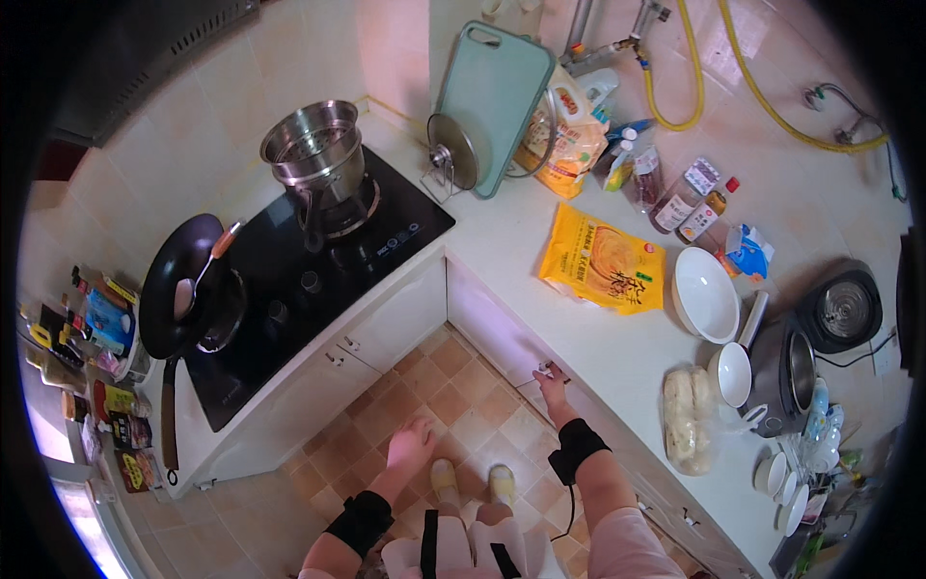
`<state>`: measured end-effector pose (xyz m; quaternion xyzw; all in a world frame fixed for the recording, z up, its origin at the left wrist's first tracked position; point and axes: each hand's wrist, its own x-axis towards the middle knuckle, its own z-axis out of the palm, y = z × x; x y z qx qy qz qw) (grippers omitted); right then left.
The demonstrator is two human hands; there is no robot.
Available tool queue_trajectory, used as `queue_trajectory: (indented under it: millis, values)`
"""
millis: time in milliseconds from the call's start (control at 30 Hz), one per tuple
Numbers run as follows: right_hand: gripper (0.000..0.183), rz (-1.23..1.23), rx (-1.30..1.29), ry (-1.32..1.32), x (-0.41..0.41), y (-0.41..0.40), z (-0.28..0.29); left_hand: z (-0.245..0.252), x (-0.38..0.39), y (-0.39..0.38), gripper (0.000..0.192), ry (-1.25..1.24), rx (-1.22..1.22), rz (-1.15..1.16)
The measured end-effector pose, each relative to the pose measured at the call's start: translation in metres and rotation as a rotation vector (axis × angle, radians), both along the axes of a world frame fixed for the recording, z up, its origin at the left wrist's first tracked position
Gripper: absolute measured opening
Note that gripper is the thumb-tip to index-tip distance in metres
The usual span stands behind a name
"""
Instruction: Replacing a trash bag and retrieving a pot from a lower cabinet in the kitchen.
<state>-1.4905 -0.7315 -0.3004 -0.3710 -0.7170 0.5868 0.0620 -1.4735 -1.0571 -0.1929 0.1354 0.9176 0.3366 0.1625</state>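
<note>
My right hand [553, 394] is at a metal handle [545, 368] of the white lower cabinet [492, 329] under the right-hand counter, its fingers touching or very near it. Over the tiled floor hangs my left hand [411, 443], empty, with its fingers loosely curled. Above the cabinet, a yellow food packet [606, 262] lies on the white counter beside a white bowl [705, 295]. On the black gas hob [289, 326] stand a steel steamer pot [315, 155] and a tilted dark wok [173, 275] with a wooden-handled ladle [206, 268] in it.
A green cutting board [492, 101] leans by the corner, a glass lid [453, 152] beside it. Bagged dough rolls [686, 420], a small bowl [731, 375], a grey cooker pot [774, 391] and bottles [673, 210] stand along the right counter. Jars and packets [126, 427] crowd the far left.
</note>
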Motion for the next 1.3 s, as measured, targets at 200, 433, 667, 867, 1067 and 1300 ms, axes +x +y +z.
queue_trajectory:
  millis: [200, 433, 667, 867, 1067, 1300]
  values:
    - [0.041, 0.006, 0.068, 0.049, 0.005, 0.005, -0.016, -0.015, -0.006, 0.045, 0.023, 0.089, 0.214, -0.028]
    - [0.036, -0.002, -0.015, 0.184, 0.043, -0.107, -0.038, -0.018, -0.018, 0.113, 0.042, 0.226, 0.32, 0.003]
    - [0.037, 0.274, -0.003, 0.212, 0.061, -0.21, -0.016, -0.019, -0.037, 0.101, 0.073, 0.167, 0.086, 0.174]
    - [0.038, 0.531, -0.057, 0.323, 0.052, -0.263, 0.025, -0.01, -0.033, 0.075, 0.074, 0.149, 0.048, 0.125]
    - [0.039, 0.71, -0.122, 0.454, 0.029, -0.294, 0.057, -0.021, -0.04, 0.014, 0.062, 0.122, -0.055, 0.279]
    - [0.04, 0.096, -0.138, 0.056, 0.065, -0.212, -0.063, -0.021, -0.055, -0.032, 0.035, 0.253, 0.01, 0.431]
